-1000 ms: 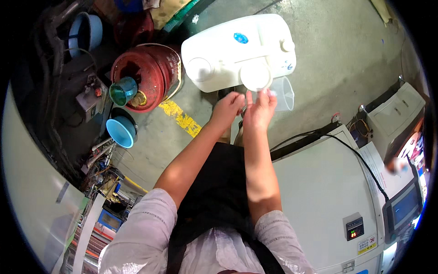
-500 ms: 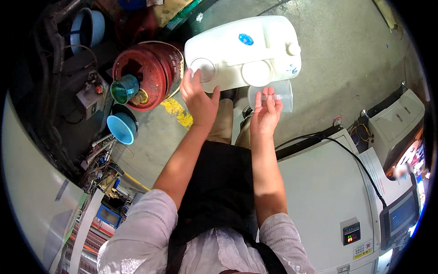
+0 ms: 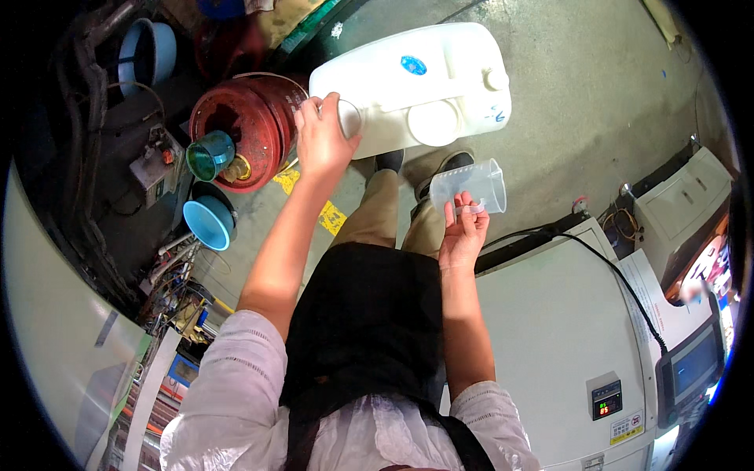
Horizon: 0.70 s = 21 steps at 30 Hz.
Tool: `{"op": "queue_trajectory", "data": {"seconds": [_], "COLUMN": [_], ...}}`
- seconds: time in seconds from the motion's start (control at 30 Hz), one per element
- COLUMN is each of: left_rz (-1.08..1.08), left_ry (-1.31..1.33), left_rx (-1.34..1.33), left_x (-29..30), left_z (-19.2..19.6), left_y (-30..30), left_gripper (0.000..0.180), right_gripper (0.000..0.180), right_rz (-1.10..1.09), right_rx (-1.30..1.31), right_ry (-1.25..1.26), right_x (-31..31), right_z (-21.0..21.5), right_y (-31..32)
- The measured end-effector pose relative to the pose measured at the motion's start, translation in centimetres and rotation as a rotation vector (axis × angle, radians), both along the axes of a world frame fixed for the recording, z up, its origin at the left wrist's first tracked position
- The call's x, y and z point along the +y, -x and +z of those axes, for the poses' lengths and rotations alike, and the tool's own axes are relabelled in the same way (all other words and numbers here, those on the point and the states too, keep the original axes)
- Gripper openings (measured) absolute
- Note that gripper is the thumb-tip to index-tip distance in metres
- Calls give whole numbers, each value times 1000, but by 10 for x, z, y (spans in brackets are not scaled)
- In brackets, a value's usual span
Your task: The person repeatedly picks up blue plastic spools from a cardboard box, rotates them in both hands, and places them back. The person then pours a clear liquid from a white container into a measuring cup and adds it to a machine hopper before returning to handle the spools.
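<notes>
A large white plastic container (image 3: 369,71) with a blue oval label lies ahead of me. My left hand (image 3: 323,143) is closed around a round white cap (image 3: 351,119) at its near left end; the palm and thumb hide part of it. A bigger round white lid (image 3: 434,123) sits along the container's near side, and a small cap (image 3: 495,79) is at its right end. My right hand (image 3: 463,242) grips a clear measuring jug (image 3: 477,183) by its handle. The jug is tilted on its side, apart from the container, and I see nothing in it.
To the left stands a red drum (image 3: 271,125) carrying a teal cup (image 3: 210,155). A light-blue basin (image 3: 208,223) sits below it, and another blue basin (image 3: 162,55) is farther back. A white machine cabinet (image 3: 542,345) and black cable (image 3: 620,271) lie to my right.
My left hand has closed on the cap at the container's left end. My right hand has drawn the jug nearer and turned it, away from the container.
</notes>
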State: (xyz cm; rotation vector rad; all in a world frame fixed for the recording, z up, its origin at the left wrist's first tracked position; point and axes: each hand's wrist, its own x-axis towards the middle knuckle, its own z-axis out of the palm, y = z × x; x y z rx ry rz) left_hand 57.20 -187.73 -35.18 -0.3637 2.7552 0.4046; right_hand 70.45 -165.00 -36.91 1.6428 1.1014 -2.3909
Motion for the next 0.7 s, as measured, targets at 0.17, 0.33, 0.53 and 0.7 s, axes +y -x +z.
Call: {"op": "queue_trajectory", "data": {"seconds": [0.17, 0.33, 0.53, 0.7], "left_rz": [-98, -109, -176, -358], "left_ry": [18, 40, 82, -156], "left_rx": [29, -40, 209, 88], "left_x": [-6, -7, 19, 98], "left_z": [1, 6, 22, 23], "left_y": [7, 9, -6, -18], "left_gripper": [69, 75, 75, 75], "right_gripper": [32, 33, 34, 26], "right_rz": [6, 4, -2, -3], "right_rx": [-20, -19, -18, -10], "right_ry": [15, 41, 71, 36], "right_x": [3, 0, 3, 7], "right_z": [0, -2, 2, 5], "right_y": [-9, -16, -14, -17]}}
